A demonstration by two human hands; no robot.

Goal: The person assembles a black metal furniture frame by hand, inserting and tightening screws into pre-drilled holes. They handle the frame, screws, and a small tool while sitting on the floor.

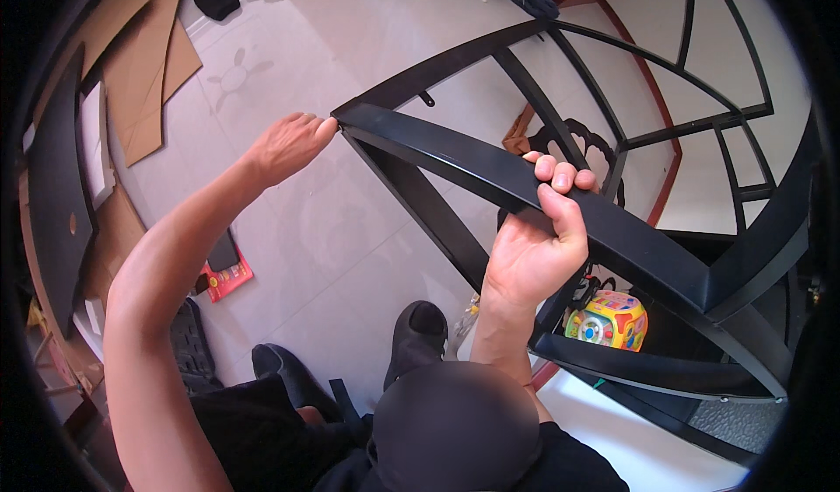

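A large black metal frame [459, 157] of flat bars rises before me and spreads to the right. My right hand [541, 229] grips its long upper bar near the middle, with the palm towards me and the fingers over the far edge. At the frame's left corner, the thumb and curled fingers of my left hand [298, 144] touch the metal; whether they hold something small is hidden. A small black tab with a hole [426, 99] sticks out from the far bar.
Cardboard sheets [141, 65], a dark panel [59, 190] and white foam [96, 144] lie at left. On the tiled floor are a red packet [230, 281] and a black tool case [190, 348]. A colourful toy [607, 321] sits behind the lower bars. A dark chair [577, 138] stands beyond.
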